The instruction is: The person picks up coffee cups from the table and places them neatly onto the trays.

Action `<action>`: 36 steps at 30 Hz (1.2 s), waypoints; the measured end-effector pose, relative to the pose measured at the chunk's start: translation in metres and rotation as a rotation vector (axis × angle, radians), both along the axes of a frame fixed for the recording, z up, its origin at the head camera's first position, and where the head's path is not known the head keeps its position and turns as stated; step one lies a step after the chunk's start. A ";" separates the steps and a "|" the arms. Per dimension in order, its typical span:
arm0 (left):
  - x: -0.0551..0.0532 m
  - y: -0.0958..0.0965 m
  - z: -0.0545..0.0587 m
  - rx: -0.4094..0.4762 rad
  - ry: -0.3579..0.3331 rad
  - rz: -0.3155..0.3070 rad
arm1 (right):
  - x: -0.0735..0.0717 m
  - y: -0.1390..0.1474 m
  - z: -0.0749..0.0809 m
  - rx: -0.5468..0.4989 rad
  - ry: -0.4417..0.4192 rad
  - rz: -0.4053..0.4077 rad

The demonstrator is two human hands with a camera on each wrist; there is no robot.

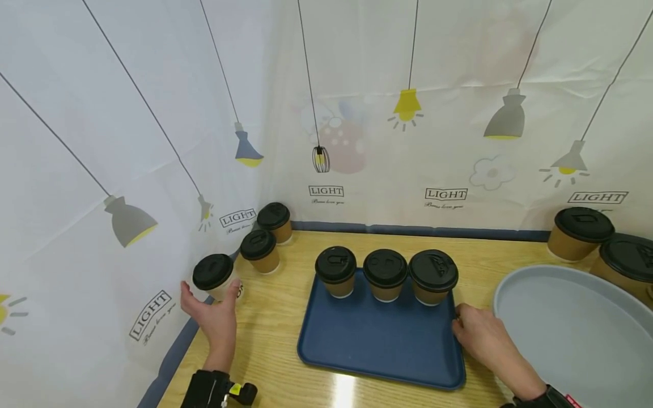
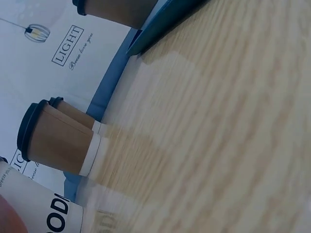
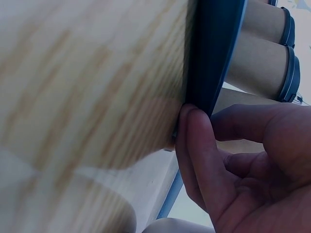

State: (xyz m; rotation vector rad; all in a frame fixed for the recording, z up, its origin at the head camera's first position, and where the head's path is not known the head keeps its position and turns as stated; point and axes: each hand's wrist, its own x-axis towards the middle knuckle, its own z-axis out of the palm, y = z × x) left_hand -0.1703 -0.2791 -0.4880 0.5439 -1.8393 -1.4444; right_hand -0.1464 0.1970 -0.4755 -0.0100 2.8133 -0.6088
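At the left, my left hand holds a white paper cup with a black lid, thumb on its right side and fingers on its left. Dark lettering and part of the thumb show on this cup in the left wrist view. My right hand pinches the right rim of a blue tray; the right wrist view shows thumb and fingers on either side of the tray's edge. Three brown lidded cups stand in a row along the tray's back: left cup, middle cup and right cup.
Two brown lidded cups, a nearer cup and a farther cup, stand in the back left corner. On the right lies a large grey oval tray, with brown cups behind it. A printed curtain borders the wooden table.
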 end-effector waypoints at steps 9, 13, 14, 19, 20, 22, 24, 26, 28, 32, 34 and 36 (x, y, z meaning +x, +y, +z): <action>-0.013 -0.006 -0.005 0.114 -0.086 -0.028 | 0.000 0.000 0.001 -0.001 0.008 -0.002; -0.019 -0.008 -0.009 0.111 -0.046 -0.060 | -0.001 -0.001 0.002 0.002 0.001 -0.012; -0.020 -0.008 -0.010 0.107 -0.035 -0.065 | -0.001 -0.001 0.002 0.003 0.001 -0.011; -0.026 -0.010 -0.013 0.078 -0.015 -0.066 | -0.001 -0.001 0.001 0.002 0.011 -0.008; -0.026 -0.010 -0.013 0.072 -0.021 -0.065 | 0.000 -0.001 0.001 0.001 0.013 -0.008; -0.027 -0.011 -0.014 0.064 -0.025 -0.065 | 0.000 -0.002 0.001 0.000 0.015 -0.008; -0.028 -0.012 -0.016 0.057 -0.035 -0.066 | 0.000 -0.002 0.001 -0.001 0.012 -0.008; -0.029 -0.012 -0.018 0.050 -0.043 -0.068 | 0.000 -0.002 0.001 -0.001 0.009 -0.011; -0.030 -0.012 -0.019 0.045 -0.056 -0.070 | 0.000 -0.002 0.001 0.000 0.003 -0.015; -0.032 -0.014 -0.021 0.044 -0.073 -0.076 | -0.001 -0.002 0.001 0.000 -0.001 -0.022; -0.032 -0.015 -0.021 0.051 -0.078 -0.072 | -0.001 -0.002 0.001 0.000 0.001 -0.023; -0.032 -0.016 -0.022 0.063 -0.077 -0.066 | 0.000 -0.002 0.000 -0.001 0.004 -0.024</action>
